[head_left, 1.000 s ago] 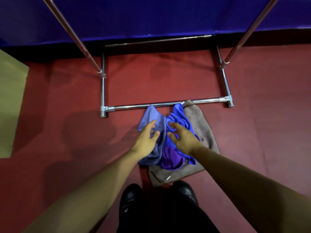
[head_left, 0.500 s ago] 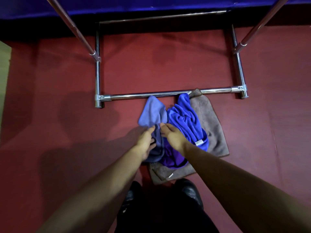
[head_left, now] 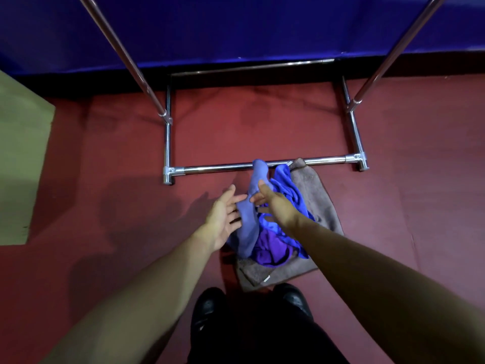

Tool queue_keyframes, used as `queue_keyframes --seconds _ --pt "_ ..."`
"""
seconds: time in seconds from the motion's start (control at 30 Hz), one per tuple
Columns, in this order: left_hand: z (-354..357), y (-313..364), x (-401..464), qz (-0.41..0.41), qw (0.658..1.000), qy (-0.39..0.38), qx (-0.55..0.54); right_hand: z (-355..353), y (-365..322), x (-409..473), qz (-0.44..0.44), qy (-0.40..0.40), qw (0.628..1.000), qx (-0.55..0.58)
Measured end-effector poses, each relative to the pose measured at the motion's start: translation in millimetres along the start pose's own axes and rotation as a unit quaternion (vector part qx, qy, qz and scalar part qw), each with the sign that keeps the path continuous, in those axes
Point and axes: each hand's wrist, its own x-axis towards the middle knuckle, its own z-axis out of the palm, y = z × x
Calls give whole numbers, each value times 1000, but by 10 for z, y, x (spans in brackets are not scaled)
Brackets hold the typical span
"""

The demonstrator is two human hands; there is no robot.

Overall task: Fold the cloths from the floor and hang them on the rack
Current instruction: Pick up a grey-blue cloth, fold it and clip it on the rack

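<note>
A pile of cloths lies on the red floor in front of the rack's chrome base bar [head_left: 223,168]. A grey-brown towel [head_left: 319,203] lies flat at the bottom. On it are a bright blue cloth [head_left: 288,189] and a crumpled purple cloth [head_left: 270,249]. My right hand [head_left: 274,204] pinches a light blue cloth [head_left: 248,232] between thumb and fingers, and the cloth is drawn up into a long strip. My left hand [head_left: 224,215] is beside it with straight, spread fingers, its fingertips at the cloth's left edge.
The rack's two slanted chrome poles [head_left: 126,59] [head_left: 393,51] rise left and right above the base frame. A blue wall [head_left: 249,30] runs behind it. An olive-green surface [head_left: 21,158] sits at the left. My black shoes [head_left: 207,306] stand just below the towel.
My right hand has taken hold of the light blue cloth and raised it off the pile into a strip. My left hand has spread out beside it.
</note>
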Motion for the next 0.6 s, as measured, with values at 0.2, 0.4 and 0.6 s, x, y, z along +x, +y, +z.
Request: queue_keyframes --seconds 0.2,0.4,0.6 --pt "101 584 -725 60 994 -75 -51 -6 -627 -600 30 -13 997 77" --pt "251 1028 -1615 144 985 -91 -36 -104 -1083 -1342 2 -11 993 121" --pt "239 1216 -2356 224 967 -118 -33 29 -1528 -2127 -202 -31 966 156"
